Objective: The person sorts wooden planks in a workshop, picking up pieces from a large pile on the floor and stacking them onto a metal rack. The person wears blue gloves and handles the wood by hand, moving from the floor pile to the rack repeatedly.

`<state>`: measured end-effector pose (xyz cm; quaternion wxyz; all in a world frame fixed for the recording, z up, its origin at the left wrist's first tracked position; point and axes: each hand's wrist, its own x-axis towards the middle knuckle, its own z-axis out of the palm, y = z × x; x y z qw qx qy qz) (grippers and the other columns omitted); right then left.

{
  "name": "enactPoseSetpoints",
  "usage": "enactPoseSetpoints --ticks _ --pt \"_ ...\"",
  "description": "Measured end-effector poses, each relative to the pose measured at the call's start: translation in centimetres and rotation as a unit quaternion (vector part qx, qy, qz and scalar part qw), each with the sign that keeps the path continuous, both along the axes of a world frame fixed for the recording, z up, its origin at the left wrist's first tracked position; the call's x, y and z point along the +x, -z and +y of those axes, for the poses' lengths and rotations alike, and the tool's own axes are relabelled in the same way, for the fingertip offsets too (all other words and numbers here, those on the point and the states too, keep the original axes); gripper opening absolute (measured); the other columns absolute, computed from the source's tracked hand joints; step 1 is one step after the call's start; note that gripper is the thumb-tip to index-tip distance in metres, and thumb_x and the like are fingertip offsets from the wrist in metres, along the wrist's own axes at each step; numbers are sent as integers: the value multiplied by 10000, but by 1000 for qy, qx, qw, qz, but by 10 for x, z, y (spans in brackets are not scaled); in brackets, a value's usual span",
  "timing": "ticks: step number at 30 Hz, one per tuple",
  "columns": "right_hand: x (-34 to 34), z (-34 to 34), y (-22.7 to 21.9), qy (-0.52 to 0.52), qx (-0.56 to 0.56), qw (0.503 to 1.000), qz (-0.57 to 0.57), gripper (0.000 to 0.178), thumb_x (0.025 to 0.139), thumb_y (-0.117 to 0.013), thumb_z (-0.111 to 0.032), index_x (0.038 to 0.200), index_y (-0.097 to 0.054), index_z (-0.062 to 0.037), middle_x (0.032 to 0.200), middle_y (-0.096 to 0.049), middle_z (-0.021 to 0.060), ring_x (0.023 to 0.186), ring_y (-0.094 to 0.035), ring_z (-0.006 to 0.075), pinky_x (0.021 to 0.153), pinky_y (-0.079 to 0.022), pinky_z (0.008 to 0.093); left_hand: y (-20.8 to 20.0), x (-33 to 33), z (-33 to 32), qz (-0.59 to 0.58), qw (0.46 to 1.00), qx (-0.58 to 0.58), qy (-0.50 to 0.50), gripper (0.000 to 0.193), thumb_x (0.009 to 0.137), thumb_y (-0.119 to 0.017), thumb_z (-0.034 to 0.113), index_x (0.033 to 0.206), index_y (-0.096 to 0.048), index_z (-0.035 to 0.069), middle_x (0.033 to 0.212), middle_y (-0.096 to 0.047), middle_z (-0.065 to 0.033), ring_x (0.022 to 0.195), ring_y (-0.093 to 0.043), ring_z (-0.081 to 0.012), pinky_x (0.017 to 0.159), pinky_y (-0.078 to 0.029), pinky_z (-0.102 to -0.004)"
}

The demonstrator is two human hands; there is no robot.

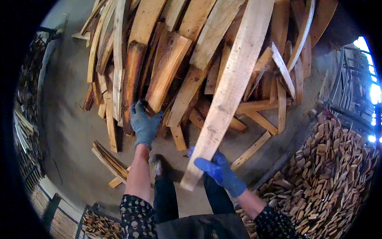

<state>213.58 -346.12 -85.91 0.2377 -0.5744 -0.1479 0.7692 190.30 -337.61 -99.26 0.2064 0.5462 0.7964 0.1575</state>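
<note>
My right hand (219, 170), in a blue glove, is closed round the near end of a long pale wooden plank (229, 95). The thumb lies across the plank's top face, and the board slants away over the pile to the top of the view. My left hand (145, 124), in a grey-blue glove, has its fingers apart at the near ends of a reddish-brown bark-edged slab (133, 83) and an orange-brown board (169, 71). Its fingertips are partly dark and hard to make out, and I cannot tell whether they touch the wood.
A heap of rough boards (211, 44) spreads ahead of me on the concrete floor (67, 131). Loose offcuts (111, 163) lie by my left foot, and another strip (250, 150) lies to the right. A large mound of short cut wood (318, 183) fills the right side.
</note>
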Motion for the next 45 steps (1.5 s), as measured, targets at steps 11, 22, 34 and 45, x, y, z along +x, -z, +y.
enactPoseSetpoints --ticks 11,22,34,45 --pt "-50 -63 -111 14 -77 996 51 469 868 -568 -24 1309 -416 21 1221 -556 174 1125 -557 280 973 -450 406 -171 -22 -94 -804 439 -281 -285 677 842 -565 461 1298 -433 -22 1132 -599 -208 937 -638 -301 739 -555 -347" --pt "-190 -158 -64 -245 -27 964 104 511 854 -664 -230 1268 -479 6 1128 -600 113 1034 -548 165 904 -438 306 -271 -184 -186 -588 689 -170 -388 708 817 -540 500 1256 -474 -52 1087 -625 -178 948 -616 -289 822 -494 -377" --pt "-175 -52 -53 -105 108 985 86 842 859 -644 -358 1463 -157 -33 1409 -341 144 1312 -318 230 1087 -258 336 -170 -82 -204 -521 767 -173 -332 496 959 -472 285 1311 -407 -58 1336 -458 -199 1163 -503 -259 974 -396 -365" --pt "42 -151 -148 6 62 986 -157 822 755 -719 -145 1423 -254 -25 1352 -424 152 1239 -439 264 1023 -359 393 -119 -21 -223 -74 936 -227 260 405 891 -512 291 1231 -563 76 1332 -492 -144 1276 -381 -384 1078 -228 -496"
